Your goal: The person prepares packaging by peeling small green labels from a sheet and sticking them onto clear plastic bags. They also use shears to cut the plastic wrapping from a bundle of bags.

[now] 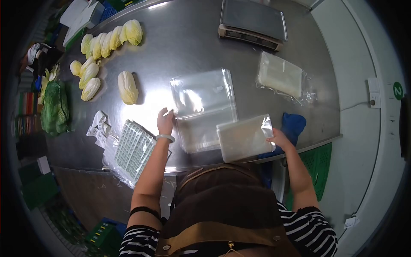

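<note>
My right hand [279, 139] grips the right edge of a stack of clear plastic bags [243, 139] near the table's front edge. My left hand [165, 121], a pale bangle on its wrist, has its fingers apart beside the left edge of larger clear bags [202, 96] lying flat. The held stack overlaps the lower right of those larger bags. Left of my left forearm lies a sheet of pale green labels [133, 147] in clear plastic. A single napa cabbage [127, 88] rests farther up on the left.
More cabbages [104, 45] stand in rows at the upper left, near a green net bag [55, 107]. A scale [253, 23] is at the back, with a packet of bags [280, 74] below it. Blue cloth [294, 125] lies by my right hand. Someone's arm [39, 58] shows far left.
</note>
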